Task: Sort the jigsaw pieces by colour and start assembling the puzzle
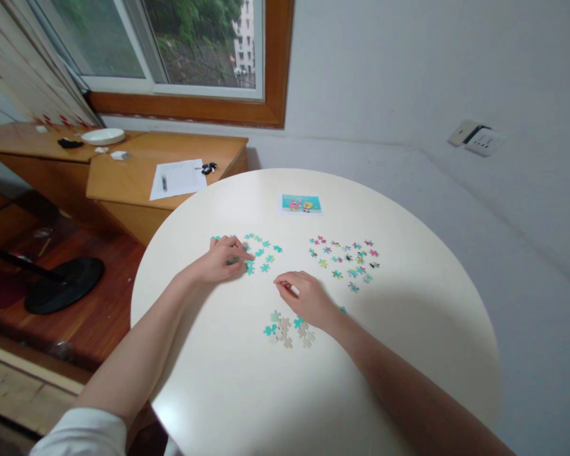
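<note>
As left hand [221, 261] rests on teal pieces [262, 252], right hand [306, 297] curls.

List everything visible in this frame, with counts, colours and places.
table: one, cream, centre
teal pieces: one group, teal, table's left
mixed pieces: one group, pink, teal, dark, table's right
pile: one, teal and grey, table's near side
picture: one, teal, table's far side
desk: one, wooden, left of table
paper: one, white, on desk
keys: one bunch, dark, on desk
plate: one, white, desk's far end
left hand: one, bare, on teal pieces
right hand: one, bare, fingers pinched, beside pile
</note>
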A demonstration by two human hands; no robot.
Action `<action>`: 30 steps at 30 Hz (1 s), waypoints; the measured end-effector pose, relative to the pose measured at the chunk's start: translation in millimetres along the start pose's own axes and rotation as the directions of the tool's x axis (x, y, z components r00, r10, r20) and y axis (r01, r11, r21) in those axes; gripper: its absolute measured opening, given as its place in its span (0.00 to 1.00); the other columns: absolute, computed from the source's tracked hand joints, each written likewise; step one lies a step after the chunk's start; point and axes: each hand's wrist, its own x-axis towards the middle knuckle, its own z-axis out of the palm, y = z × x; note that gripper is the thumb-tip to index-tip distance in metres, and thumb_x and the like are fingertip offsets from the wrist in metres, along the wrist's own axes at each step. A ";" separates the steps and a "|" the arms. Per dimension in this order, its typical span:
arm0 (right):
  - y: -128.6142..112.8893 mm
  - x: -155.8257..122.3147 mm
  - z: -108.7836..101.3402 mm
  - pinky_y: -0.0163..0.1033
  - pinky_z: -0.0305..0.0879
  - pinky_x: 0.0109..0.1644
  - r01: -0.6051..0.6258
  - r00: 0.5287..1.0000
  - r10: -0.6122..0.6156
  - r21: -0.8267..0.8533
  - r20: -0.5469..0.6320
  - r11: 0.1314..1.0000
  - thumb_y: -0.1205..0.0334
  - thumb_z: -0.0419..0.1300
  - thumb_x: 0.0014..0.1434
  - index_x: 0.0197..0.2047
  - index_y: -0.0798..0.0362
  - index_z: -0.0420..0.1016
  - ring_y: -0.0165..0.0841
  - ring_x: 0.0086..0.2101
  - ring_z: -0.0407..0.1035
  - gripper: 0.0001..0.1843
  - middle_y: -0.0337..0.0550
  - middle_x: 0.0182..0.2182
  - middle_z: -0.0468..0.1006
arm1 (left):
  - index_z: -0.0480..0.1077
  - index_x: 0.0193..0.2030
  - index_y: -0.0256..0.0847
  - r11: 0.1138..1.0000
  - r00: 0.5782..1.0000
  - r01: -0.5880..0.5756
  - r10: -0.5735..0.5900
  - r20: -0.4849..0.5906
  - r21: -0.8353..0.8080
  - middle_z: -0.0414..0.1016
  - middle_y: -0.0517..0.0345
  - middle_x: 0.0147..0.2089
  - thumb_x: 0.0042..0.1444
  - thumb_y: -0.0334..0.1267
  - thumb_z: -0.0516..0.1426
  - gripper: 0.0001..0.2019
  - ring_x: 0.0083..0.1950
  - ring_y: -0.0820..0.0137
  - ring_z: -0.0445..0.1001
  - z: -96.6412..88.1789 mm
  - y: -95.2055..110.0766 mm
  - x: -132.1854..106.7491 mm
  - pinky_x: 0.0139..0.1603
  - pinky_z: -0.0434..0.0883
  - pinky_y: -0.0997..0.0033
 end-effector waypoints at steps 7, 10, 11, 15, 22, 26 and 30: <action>0.4 1.6 -6.9 0.37 0.66 0.44 0.051 0.987 -0.066 0.105 0.147 0.993 0.68 0.58 0.55 0.39 0.52 0.76 0.31 0.35 0.72 0.09 0.42 0.34 0.79 | 0.76 0.38 0.43 1.000 0.999 0.010 -0.010 -0.040 -0.013 0.73 0.50 0.43 0.53 0.36 0.50 0.14 0.50 0.58 0.65 3.5 -2.0 0.9 0.53 0.57 0.49; 0.6 2.7 -15.1 0.40 0.64 0.49 0.089 0.957 -0.117 0.116 0.267 0.989 0.67 0.61 0.55 0.42 0.53 0.77 0.33 0.41 0.71 0.10 0.45 0.39 0.79 | 0.75 0.38 0.42 0.999 0.996 0.009 -0.012 -0.087 -0.033 0.73 0.50 0.43 0.52 0.35 0.50 0.13 0.49 0.59 0.66 4.9 -1.3 1.6 0.54 0.57 0.50; -0.3 2.9 -18.7 0.41 0.63 0.50 0.095 0.944 -0.127 0.117 0.305 0.989 0.66 0.61 0.55 0.43 0.53 0.77 0.34 0.42 0.71 0.10 0.46 0.40 0.79 | 0.75 0.37 0.41 0.999 0.994 0.009 -0.013 -0.111 -0.040 0.73 0.51 0.42 0.51 0.35 0.50 0.13 0.49 0.59 0.67 5.5 -0.8 2.1 0.54 0.57 0.50; -6.6 3.4 -31.8 0.44 0.60 0.54 0.084 0.877 -0.122 0.102 0.464 0.991 0.59 0.66 0.53 0.44 0.50 0.77 0.36 0.46 0.70 0.14 0.46 0.43 0.77 | 0.73 0.36 0.41 0.998 0.975 0.036 -0.044 -0.217 -0.043 0.74 0.54 0.37 0.50 0.34 0.49 0.12 0.44 0.62 0.70 9.6 0.4 5.9 0.52 0.58 0.55; -16.2 8.0 -30.9 0.40 0.58 0.50 0.027 0.836 -0.045 0.042 0.546 0.999 0.64 0.68 0.50 0.35 0.51 0.77 0.34 0.42 0.70 0.07 0.40 0.38 0.77 | 0.74 0.36 0.38 0.998 0.955 0.062 -0.050 -0.293 0.032 0.75 0.52 0.34 0.54 0.35 0.49 0.13 0.38 0.63 0.71 12.3 11.9 14.8 0.48 0.59 0.57; -26.8 10.1 -30.1 0.38 0.60 0.45 0.022 0.824 0.007 -0.044 0.566 0.999 0.66 0.67 0.51 0.32 0.52 0.75 0.32 0.39 0.70 0.05 0.40 0.36 0.77 | 0.74 0.38 0.38 0.997 0.972 0.046 -0.031 -0.234 0.058 0.76 0.52 0.36 0.55 0.35 0.49 0.12 0.38 0.64 0.72 8.4 29.1 16.9 0.46 0.61 0.59; -35.1 9.5 -30.6 0.36 0.60 0.40 0.037 0.830 0.023 -0.096 0.558 0.995 0.68 0.65 0.51 0.31 0.53 0.74 0.32 0.35 0.69 0.04 0.41 0.35 0.76 | 0.74 0.42 0.38 0.991 0.983 0.076 -0.055 -0.177 0.113 0.75 0.47 0.41 0.55 0.35 0.51 0.13 0.43 0.60 0.72 17.3 41.3 11.7 0.47 0.61 0.58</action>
